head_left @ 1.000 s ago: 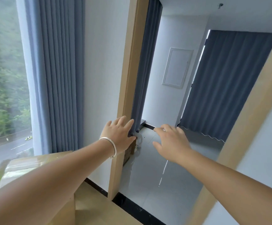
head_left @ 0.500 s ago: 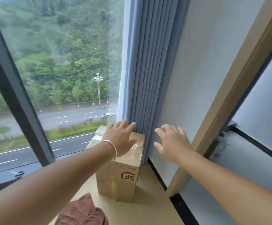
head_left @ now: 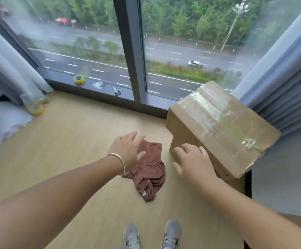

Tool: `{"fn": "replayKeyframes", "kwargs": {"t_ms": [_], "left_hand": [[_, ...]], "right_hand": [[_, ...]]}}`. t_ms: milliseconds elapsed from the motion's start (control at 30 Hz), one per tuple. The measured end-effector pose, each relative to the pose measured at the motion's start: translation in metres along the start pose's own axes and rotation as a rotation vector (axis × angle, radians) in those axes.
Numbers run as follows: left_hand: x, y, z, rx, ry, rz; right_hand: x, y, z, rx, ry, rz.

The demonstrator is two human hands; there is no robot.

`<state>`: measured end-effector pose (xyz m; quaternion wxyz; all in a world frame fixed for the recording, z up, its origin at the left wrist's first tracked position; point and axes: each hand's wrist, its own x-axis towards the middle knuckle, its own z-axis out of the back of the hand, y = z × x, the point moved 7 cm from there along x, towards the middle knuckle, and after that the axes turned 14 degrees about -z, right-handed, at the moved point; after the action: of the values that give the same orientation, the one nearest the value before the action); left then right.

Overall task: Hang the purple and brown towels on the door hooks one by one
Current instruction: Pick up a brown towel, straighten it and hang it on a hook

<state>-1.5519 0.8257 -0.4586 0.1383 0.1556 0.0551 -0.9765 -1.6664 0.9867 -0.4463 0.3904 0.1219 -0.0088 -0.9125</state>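
Room corner with a light wood floor [head_left: 65, 141] and a floor-to-ceiling window [head_left: 191, 51] across 12 o'clock; a wet road and trees show through the glass. Grey-blue curtains hang at both sides: one at 10 o'clock [head_left: 11, 69], one at 2 o'clock [head_left: 286, 83].

On the window ledge at 11 o'clock: a roll of yellow-green tape [head_left: 79, 79], a scrap of clear plastic just beside it, and a pair of scissors [head_left: 117, 91] nearer the centre mullion. A pale cushion [head_left: 0, 121] lies on the floor at 9 o'clock.

Brown towel [head_left: 149, 173] lies crumpled on the floor at frame centre, a small white tag showing at its near end. A taped cardboard box [head_left: 218, 130] stands at 2 o'clock from the towel, close beside it; contact between the two cannot be told.

Left hand [head_left: 128, 151], a silver bangle [head_left: 118, 159] on the wrist, is spread palm-down with fingers relaxed over the towel's far-left edge. It holds nothing; whether it touches the cloth cannot be told. Right hand [head_left: 194, 164] is likewise spread, fingers straight, empty, in front of the box's near lower face at 3 o'clock from the towel.

Grey shoes [head_left: 151, 234] show at 6 o'clock.

Purple towel: not in view.
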Motion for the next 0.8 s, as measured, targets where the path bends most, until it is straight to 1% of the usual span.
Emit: {"fn": "replayKeyframes", "kwargs": {"t_ms": [133, 233, 367, 467, 633, 700, 800], "left_hand": [[-0.001, 0.026, -0.129, -0.154, 0.151, 0.105], [0.006, 0.041, -0.23, -0.249, 0.233, 0.174], [0.023, 0.054, -0.362, -0.313, 0.307, 0.214], [0.045, 0.059, -0.453, -0.322, 0.341, 0.217], [0.098, 0.067, -0.591, -0.353, 0.32, 0.199], [0.12, 0.07, -0.638, -0.338, 0.287, 0.204], [0.148, 0.074, -0.691, -0.301, 0.184, 0.242]], "right_hand": [[0.016, 0.012, -0.122, -0.019, 0.144, 0.041], [0.03, 0.011, -0.221, -0.079, 0.25, 0.044], [0.048, 0.009, -0.355, -0.184, 0.412, 0.059], [0.068, 0.005, -0.452, -0.191, 0.425, 0.047], [0.108, 0.003, -0.6, -0.167, 0.377, 0.078], [0.13, 0.002, -0.646, -0.15, 0.327, 0.088], [0.164, 0.001, -0.702, -0.173, 0.259, 0.122]]}}
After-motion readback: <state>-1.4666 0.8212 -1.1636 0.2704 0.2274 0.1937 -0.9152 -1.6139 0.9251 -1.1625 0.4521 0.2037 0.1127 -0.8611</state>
